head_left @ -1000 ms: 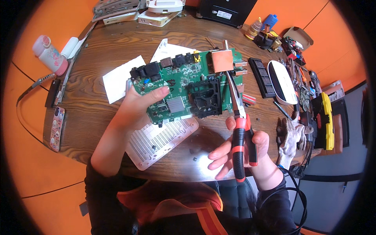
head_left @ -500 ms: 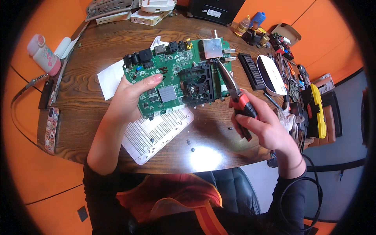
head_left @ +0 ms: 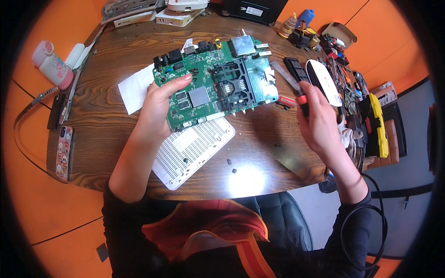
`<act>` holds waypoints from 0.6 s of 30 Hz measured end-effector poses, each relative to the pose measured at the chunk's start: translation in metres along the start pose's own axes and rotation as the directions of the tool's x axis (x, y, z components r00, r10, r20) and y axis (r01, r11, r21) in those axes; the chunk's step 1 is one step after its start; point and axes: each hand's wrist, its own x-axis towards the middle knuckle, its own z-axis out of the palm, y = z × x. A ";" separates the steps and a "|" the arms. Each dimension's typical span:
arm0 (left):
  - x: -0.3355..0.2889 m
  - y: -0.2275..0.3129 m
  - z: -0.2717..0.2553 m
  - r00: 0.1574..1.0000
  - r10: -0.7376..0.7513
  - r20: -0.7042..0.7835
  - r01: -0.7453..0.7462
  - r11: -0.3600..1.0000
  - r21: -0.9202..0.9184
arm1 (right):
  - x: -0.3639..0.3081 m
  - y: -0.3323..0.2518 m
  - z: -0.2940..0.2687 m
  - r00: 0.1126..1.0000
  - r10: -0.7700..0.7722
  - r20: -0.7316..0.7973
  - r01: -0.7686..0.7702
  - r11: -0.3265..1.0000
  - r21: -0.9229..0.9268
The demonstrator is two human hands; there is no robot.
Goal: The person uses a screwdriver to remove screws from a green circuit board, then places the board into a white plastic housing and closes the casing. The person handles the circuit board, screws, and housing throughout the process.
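Observation:
My left hand (head_left: 160,106) grips a green circuit board (head_left: 201,78) by its left end, thumb on top. The board is tilted above the table. It carries a silver metal box (head_left: 242,45), a black card-slot frame (head_left: 234,85), a grey heat sink (head_left: 199,96) and a row of sockets along its far edge. To the right of the board, my right hand (head_left: 317,116) is closed round red-and-black-handled pliers (head_left: 301,99). Their grey jaws are smeared by motion and point away from me, apart from the board.
Under the board lie a white vented plastic cover (head_left: 194,150) and white paper (head_left: 134,92). Small dark pieces (head_left: 229,161) are scattered near the front edge. A red tool handle (head_left: 286,102) rests by the board. Rightward are a white oval device (head_left: 323,82) and a yellow case (head_left: 378,125).
The pliers have come away from the silver box and moved up and right with my right hand. The board has shifted slightly and tilted in my left hand.

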 end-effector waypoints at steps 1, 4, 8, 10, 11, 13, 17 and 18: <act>0.000 0.000 0.000 1.000 0.000 0.005 0.000 1.000 -0.003 | -0.003 0.003 -0.001 0.987 0.137 0.087 -0.151 0.974 0.171; 0.000 0.000 -0.001 1.000 0.002 0.020 -0.002 1.000 -0.003 | -0.006 0.012 -0.003 0.898 0.261 0.353 -0.437 0.606 0.664; 0.002 -0.002 0.000 1.000 -0.007 -0.004 0.008 1.000 0.029 | -0.007 0.018 -0.008 0.656 0.220 0.722 -0.754 0.235 0.613; 0.002 -0.004 0.001 1.000 -0.003 -0.001 0.003 0.999 0.035 | -0.009 0.018 -0.008 0.680 0.159 0.716 -0.731 0.219 0.646; 0.002 -0.004 0.002 1.000 -0.007 -0.008 0.007 0.999 0.039 | -0.010 0.016 -0.007 0.680 0.137 0.720 -0.731 0.209 0.650; 0.001 -0.005 0.003 1.000 -0.010 -0.009 0.011 0.999 0.050 | -0.012 0.013 -0.006 0.764 0.171 0.622 -0.615 0.482 0.624; 0.000 -0.006 0.005 1.000 -0.003 -0.008 0.004 0.998 0.061 | -0.012 0.002 0.004 0.995 0.033 0.091 -0.057 0.962 0.267; 0.000 -0.006 0.005 1.000 -0.008 -0.010 0.009 0.997 0.073 | -0.011 0.000 0.008 1.000 0.004 0.015 -0.006 0.989 0.150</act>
